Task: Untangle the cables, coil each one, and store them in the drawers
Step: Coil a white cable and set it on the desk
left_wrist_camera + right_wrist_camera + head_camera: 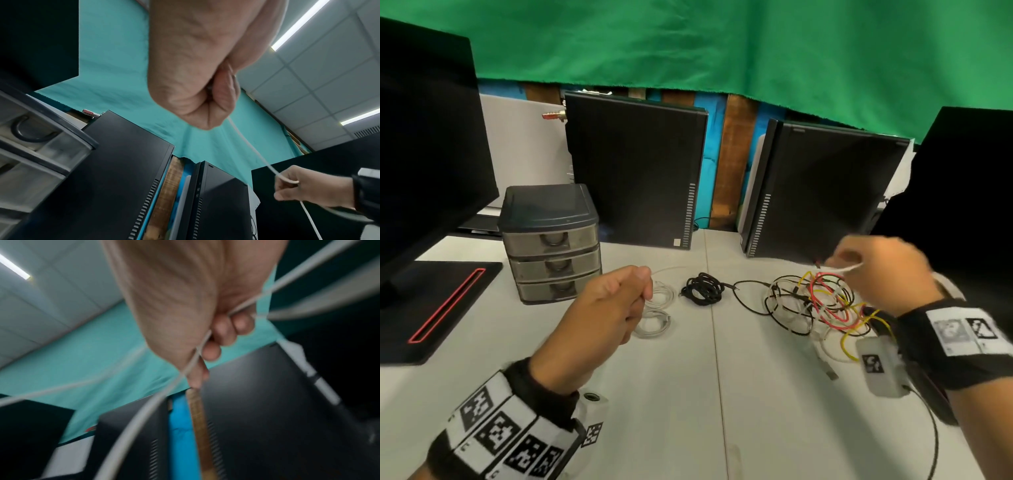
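Note:
A thin white cable (254, 149) stretches in the air between my two hands. My left hand (613, 301) grips one end in a closed fist, above two white coils (655, 310) lying on the table. My right hand (876, 263) pinches the same cable (197, 356) above a tangle of black, red, yellow and white cables (822, 305). A coiled black cable (703, 287) lies between the white coils and the tangle. The grey three-drawer unit (553, 246) stands at the left with all drawers closed.
Two black computer towers (637, 171) (822, 192) stand at the back of the white table (671, 394). A monitor base (431, 308) lies left of the drawers. A small grey device (880, 366) with a black lead hangs near my right wrist.

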`<action>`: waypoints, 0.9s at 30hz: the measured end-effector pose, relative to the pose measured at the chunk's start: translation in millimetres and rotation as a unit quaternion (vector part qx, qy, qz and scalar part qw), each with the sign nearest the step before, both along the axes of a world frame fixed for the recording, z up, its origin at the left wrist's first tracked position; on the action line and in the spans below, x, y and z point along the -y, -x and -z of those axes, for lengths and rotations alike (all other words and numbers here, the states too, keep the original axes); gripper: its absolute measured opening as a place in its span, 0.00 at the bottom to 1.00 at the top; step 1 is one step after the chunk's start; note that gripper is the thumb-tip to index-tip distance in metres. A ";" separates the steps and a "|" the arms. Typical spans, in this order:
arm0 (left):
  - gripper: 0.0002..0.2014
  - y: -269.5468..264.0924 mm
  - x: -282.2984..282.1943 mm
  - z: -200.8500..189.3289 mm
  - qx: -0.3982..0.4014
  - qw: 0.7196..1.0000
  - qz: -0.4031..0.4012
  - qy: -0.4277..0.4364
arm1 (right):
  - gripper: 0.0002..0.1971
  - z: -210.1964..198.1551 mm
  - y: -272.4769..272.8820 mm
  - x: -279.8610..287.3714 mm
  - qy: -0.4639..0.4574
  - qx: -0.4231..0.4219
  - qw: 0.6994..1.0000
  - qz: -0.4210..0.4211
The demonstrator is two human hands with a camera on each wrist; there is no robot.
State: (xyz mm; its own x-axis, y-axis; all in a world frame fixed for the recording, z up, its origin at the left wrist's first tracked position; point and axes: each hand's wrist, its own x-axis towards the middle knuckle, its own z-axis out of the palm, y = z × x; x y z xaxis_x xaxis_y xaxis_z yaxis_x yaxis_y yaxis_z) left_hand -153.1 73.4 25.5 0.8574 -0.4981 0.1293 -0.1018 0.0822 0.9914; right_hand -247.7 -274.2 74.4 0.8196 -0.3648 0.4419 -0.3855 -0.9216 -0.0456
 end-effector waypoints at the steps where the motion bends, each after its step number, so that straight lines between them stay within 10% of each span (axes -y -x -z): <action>1: 0.20 0.3 -0.9 -0.7 -0.003 1.000 -0.001 0.005 | 0.07 -8.4 4.8 11.0 0.040 0.069 0.996 0.036; 3: 0.20 0.1 -3.0 -2.3 -0.007 1.000 -0.006 0.018 | 0.08 -23.9 15.0 33.5 0.065 0.142 0.983 0.096; 6: 0.19 1.6 -2.0 -2.1 0.003 1.000 0.000 0.021 | 0.33 -35.6 23.5 44.5 0.044 -0.041 0.981 0.183; 10: 0.19 14.4 11.9 6.4 0.011 0.997 0.068 -0.020 | 0.53 -27.6 34.2 -28.2 -0.140 -0.155 0.975 -0.076; 13: 0.17 28.7 21.6 12.1 -0.003 0.995 0.086 -0.040 | 0.57 -5.3 38.8 -102.3 -0.237 -0.189 0.913 -0.271; 18: 0.17 27.4 18.7 13.8 -0.012 0.999 0.026 -0.037 | 0.62 15.7 31.2 -125.2 -0.320 -0.277 0.833 -0.357; 21: 0.18 22.7 14.9 13.2 -0.012 0.999 0.011 -0.035 | 0.56 15.1 19.9 -117.8 -0.384 -0.223 0.814 -0.374; 27: 0.19 27.8 15.9 9.1 -0.042 0.998 0.040 -0.023 | 0.11 42.0 -16.2 -144.2 -0.397 -0.028 0.835 -0.380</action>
